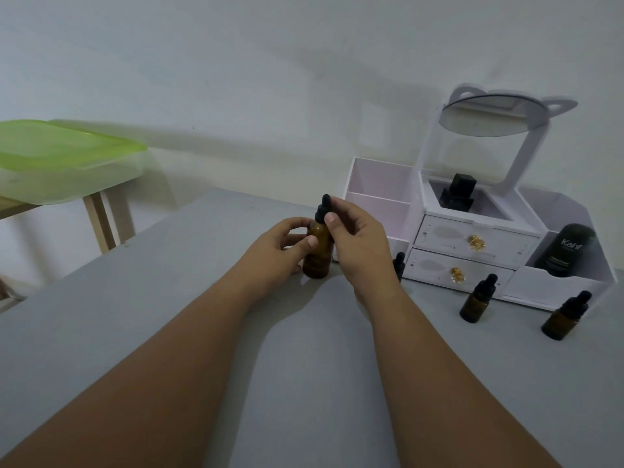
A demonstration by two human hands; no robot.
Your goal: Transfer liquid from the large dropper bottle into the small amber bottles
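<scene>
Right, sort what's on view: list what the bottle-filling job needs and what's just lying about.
For the job: large dropper bottle, gripped by the left hand, its cap pinched by the right hand; three small amber bottles.
Lying about: white organiser, mirror, black Kahf bottle, green-lidded box.

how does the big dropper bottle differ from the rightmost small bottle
The large dropper bottle is taller and wider than the rightmost small bottle. The left hand grips the large one and the right hand pinches its cap; the small one stands untouched. Both are amber with black caps.
</scene>
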